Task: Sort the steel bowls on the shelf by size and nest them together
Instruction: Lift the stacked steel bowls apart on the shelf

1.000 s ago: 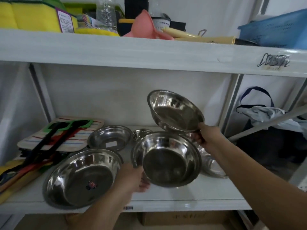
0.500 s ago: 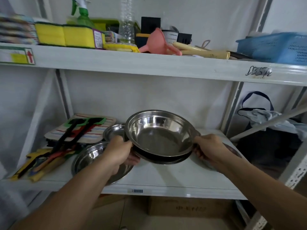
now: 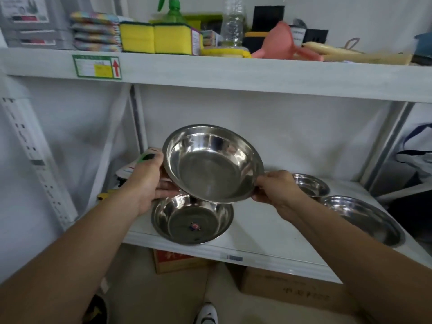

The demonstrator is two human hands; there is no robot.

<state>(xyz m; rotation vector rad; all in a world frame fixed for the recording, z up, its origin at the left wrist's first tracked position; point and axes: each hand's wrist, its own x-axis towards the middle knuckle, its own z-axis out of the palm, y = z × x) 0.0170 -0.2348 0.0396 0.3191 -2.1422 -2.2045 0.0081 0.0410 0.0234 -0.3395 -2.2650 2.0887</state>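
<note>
Since both hands, left [image 3: 149, 183] and right [image 3: 275, 190], pinch the bowl [image 3: 210, 164] mid-frame by opposite rims, it's probably light, stiff, slick steel.

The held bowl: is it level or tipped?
Tipped. The held bowl, gripped by left hand and right hand, shows its inside toward the camera.

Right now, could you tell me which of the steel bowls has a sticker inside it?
The bowl at the shelf's front edge, directly under the held bowl; a small dark sticker sits on its base, unlike the others.
</note>
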